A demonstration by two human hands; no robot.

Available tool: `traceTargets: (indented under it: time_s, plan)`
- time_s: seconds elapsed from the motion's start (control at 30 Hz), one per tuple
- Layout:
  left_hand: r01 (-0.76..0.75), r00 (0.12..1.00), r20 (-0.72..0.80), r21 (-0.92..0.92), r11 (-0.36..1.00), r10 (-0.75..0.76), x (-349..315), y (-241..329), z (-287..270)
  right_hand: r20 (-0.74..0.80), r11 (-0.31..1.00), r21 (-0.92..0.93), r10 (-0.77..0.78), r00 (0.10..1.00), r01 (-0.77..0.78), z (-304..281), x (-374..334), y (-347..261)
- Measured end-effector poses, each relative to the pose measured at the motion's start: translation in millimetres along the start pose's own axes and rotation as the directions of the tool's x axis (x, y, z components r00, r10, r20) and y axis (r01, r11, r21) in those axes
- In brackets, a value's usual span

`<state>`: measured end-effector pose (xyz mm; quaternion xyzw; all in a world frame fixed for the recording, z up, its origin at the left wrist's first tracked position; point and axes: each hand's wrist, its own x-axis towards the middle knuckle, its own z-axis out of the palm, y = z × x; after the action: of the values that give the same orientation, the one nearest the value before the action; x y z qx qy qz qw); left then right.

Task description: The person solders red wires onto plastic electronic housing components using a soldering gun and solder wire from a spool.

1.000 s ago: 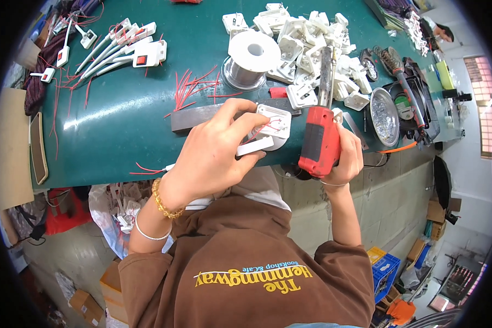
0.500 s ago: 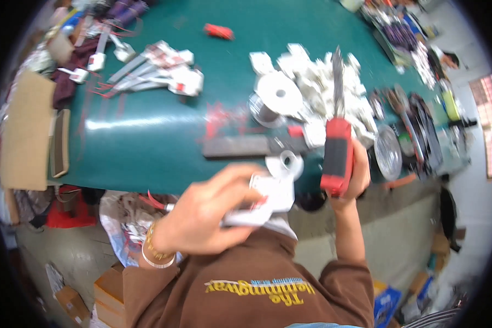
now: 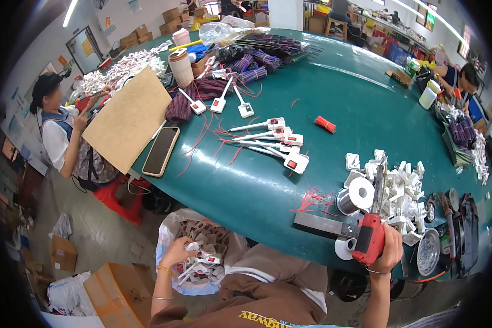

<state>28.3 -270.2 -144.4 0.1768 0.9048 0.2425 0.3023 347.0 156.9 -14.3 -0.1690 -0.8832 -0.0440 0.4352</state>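
Observation:
My left hand (image 3: 176, 253) reaches down into a plastic bag (image 3: 166, 235) at the lower left, its fingers closed round a white plastic switch box (image 3: 192, 246). Several white switch boxes with red rockers (image 3: 215, 258) fill the bag. At the table's near edge, my right hand (image 3: 391, 250) grips a red-and-black-handled tool (image 3: 370, 238), whose long grey metal bar points away from me. Beyond it lies a heap of white plastic housings (image 3: 403, 191). Left of the tool are a spool of silvery wire (image 3: 361, 194), a dark grey block (image 3: 318, 224) and a white spool (image 3: 343, 249).
On the green table (image 3: 246, 208) lie wired switch boxes (image 3: 292, 140), a red wire bundle (image 3: 326, 124), loose red wires (image 3: 314, 200) and a phone (image 3: 161, 152). A metal dish (image 3: 428, 252) stands at right. Cardboard boxes (image 3: 120, 295) occupy the floor. Another person (image 3: 60, 131) works at left.
My left hand has carried a white switch box from in front of my body down to the bag. The view has swung left and up. My right hand keeps the tool.

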Motion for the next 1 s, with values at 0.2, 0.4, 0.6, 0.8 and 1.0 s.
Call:
traceTargets:
  time_s: [0.2, 0.4, 0.6, 0.8, 1.0]
  plan:
    - [-0.057, 0.993, -0.059, 0.515, 0.855, 0.101, -21.0, 132.4, -32.7, -0.042, 0.999, 0.015, 0.031, 0.999, -0.03, 1.1, -0.6, 2.5]
    - [-0.875, 0.427, -0.149, -0.316, 0.366, 0.892, -66.7, 271.0, 34.5, -0.02, 0.669, 0.49, 0.65, 0.76, -0.559, -18.2, -25.1, -15.8]
    - [-0.689, 0.42, -0.229, -0.711, 0.144, 0.878, -78.3, 339.6, 126.4, -0.001, 0.34, 0.761, 0.853, 0.522, -0.553, -24.6, -4.5, -92.4]
    - [-0.899, 0.325, -0.291, -0.39, 0.199, 0.9, -46.3, 346.9, 96.2, -0.013, 0.41, 0.748, 0.796, 0.606, -0.522, -7.6, -2.3, -78.7]
    - [-0.881, 0.394, -0.117, -0.33, 0.339, 0.911, -20.0, 359.2, 95.1, -0.085, 0.348, 0.799, 0.873, 0.48, -0.491, -19.3, -5.5, -55.1]
